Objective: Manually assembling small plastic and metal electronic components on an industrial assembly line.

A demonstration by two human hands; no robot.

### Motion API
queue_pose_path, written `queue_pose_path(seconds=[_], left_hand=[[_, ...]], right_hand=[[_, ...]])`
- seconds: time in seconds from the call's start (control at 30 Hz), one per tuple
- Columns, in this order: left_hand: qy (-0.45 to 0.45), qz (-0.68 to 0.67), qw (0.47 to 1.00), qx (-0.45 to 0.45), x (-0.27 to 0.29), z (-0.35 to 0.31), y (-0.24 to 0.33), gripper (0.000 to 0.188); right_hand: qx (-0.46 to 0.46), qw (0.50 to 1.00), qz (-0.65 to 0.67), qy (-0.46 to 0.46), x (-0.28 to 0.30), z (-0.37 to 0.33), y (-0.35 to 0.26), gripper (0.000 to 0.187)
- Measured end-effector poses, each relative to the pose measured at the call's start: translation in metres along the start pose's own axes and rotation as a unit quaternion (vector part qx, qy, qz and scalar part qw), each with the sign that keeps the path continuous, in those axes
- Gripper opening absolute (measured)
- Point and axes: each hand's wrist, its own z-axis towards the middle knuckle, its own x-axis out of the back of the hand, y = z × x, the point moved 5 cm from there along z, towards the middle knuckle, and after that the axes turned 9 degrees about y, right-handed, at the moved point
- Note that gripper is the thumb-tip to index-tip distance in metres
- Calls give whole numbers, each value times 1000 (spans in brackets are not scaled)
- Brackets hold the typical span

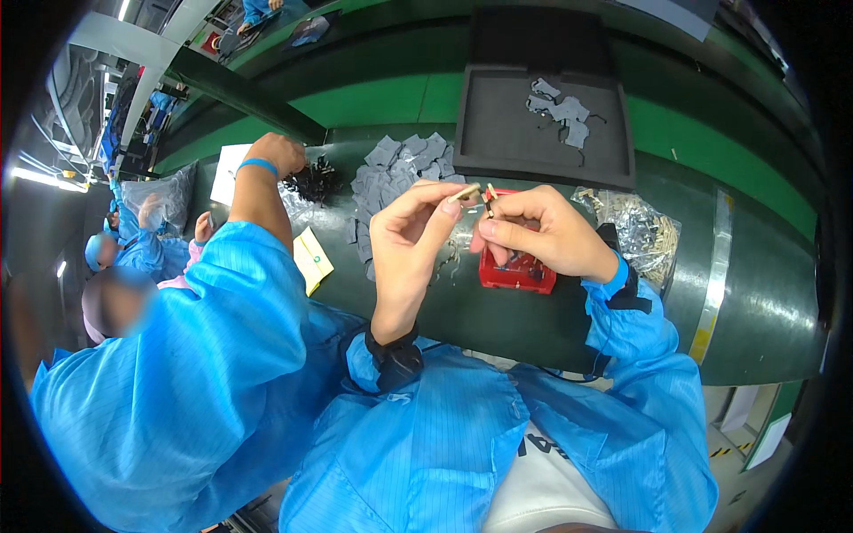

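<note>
My left hand (407, 233) pinches a small tan strip-like piece (464, 193) between thumb and fingertips. Close beside it, my right hand (549, 234) grips a thin black-and-tan piece (488, 202), too small to make out its kind. Both hands are raised over a red plastic bin (517, 279), which holds small dark parts and is partly hidden by my right hand. To the left of my hands, a heap of grey flat cut pieces (382, 182) lies on the dark green table.
Beyond my hands stands a black tray (546, 160) with several grey pieces in it. A clear bag of beige parts (653, 235) lies right. At left, a co-worker's hand (277, 153) reaches to black wiry parts (311, 182), near a yellow-and-white paper (311, 258).
</note>
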Motion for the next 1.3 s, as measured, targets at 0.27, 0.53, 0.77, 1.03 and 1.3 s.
queue_pose_path(seconds=[0.27, 0.53, 0.77, 1.03, 1.3], left_hand=[[39, 9, 999, 14, -3, 0, 3, 19], [70, 55, 996, -7, 0, -2, -1, 13], [64, 159, 981, -90, -3, -3, 0, 12], [74, 176, 975, -114, -8, -6, 3, 14], [77, 136, 984, -83, -12, -12, -3, 16]], right_hand=[[26, 999, -19, 13, -2, -2, -7, 29], [212, 905, -235, 283, 27, -7, -35, 26], [335, 828, -313, 322, 12, -19, -50, 20], [352, 823, -308, 322, 9, -18, -46, 18], [407, 747, -397, 344, 2, -22, -52, 17]])
